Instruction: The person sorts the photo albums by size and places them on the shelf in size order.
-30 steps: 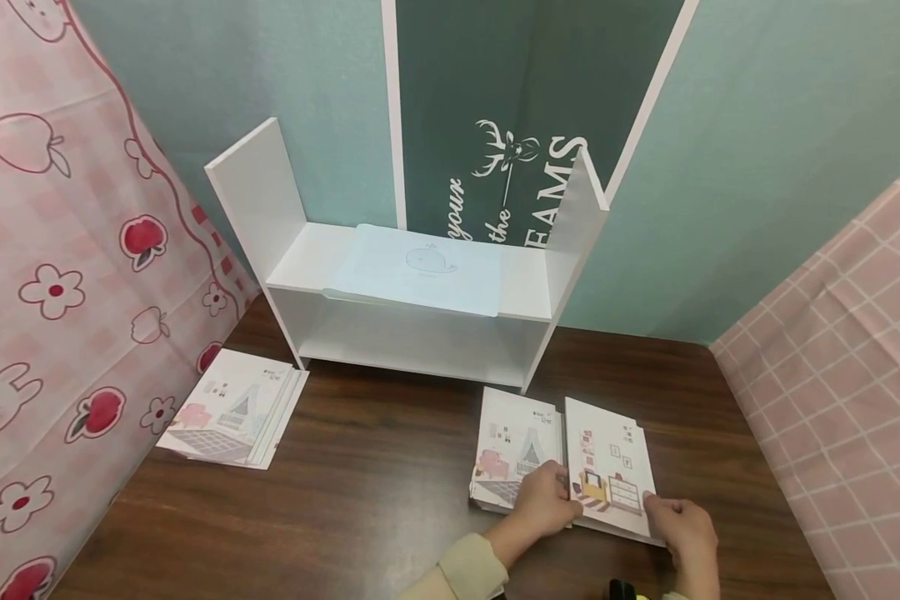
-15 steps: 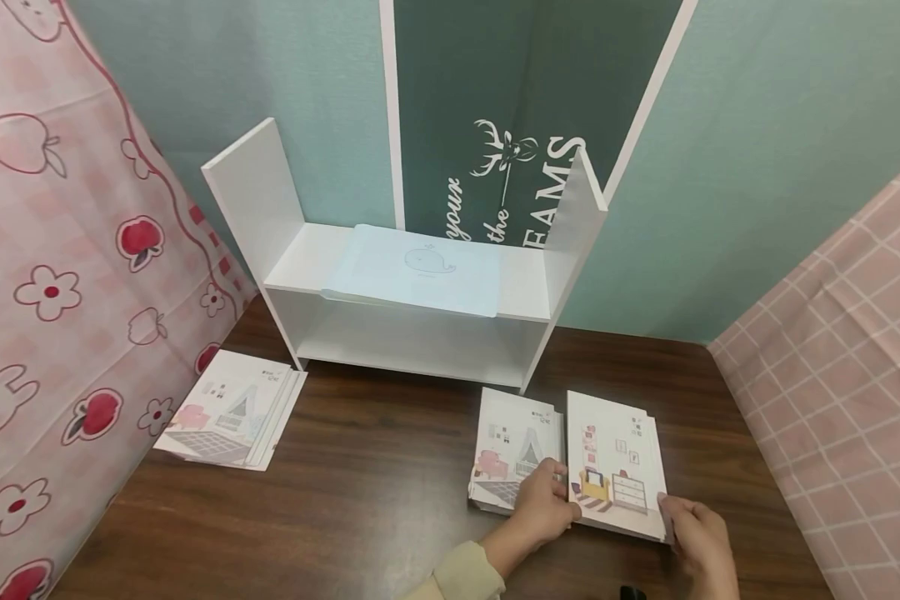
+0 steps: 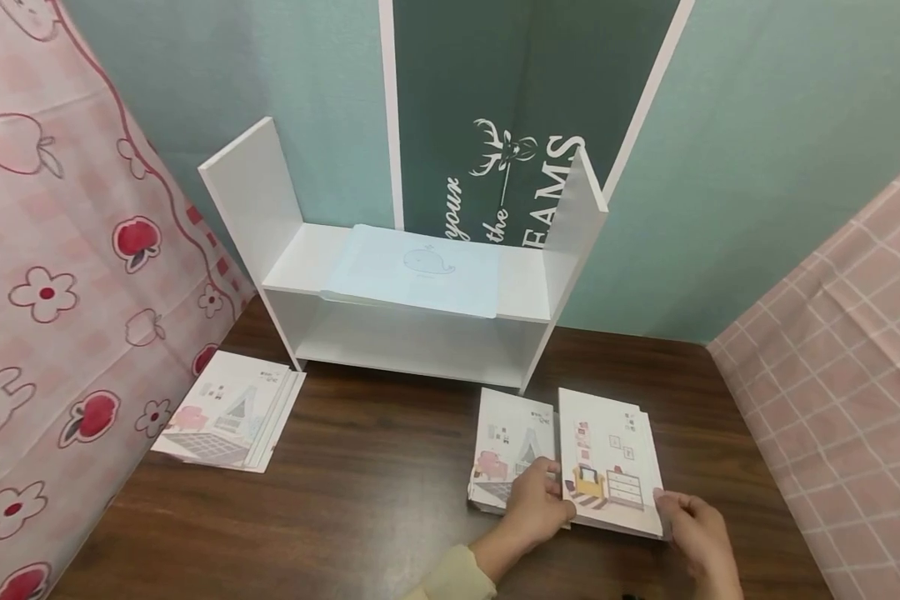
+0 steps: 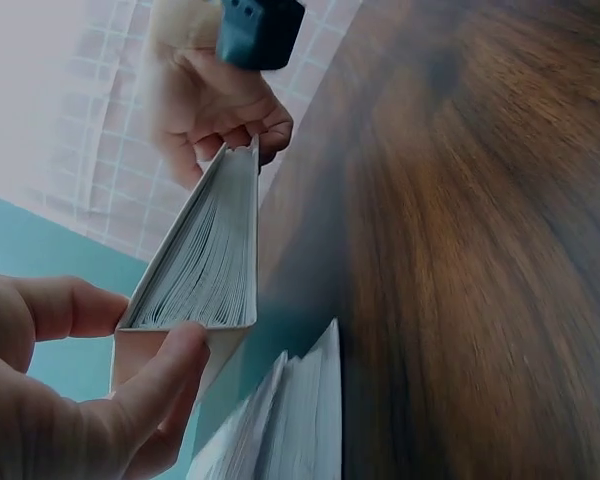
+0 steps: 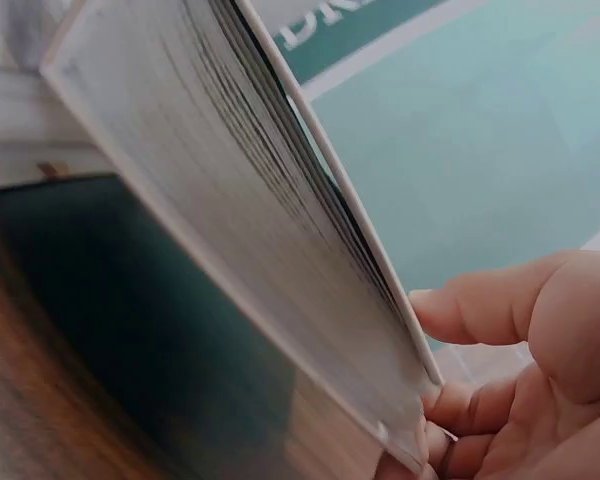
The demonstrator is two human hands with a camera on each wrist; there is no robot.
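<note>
We have the book point(image 3: 611, 458) between our two hands, raised off the table point(image 3: 367, 467), just right of the stack point(image 3: 513, 425). Our left hand point(image 3: 536, 504) pinches its near left corner, thumb and fingers closed on the covers; our right hand point(image 3: 697, 533) pinches the near right corner, thumb on one cover, curled fingers at the other. Our left forearm slants in from the bottom middle, our right from the lower right.
</note>
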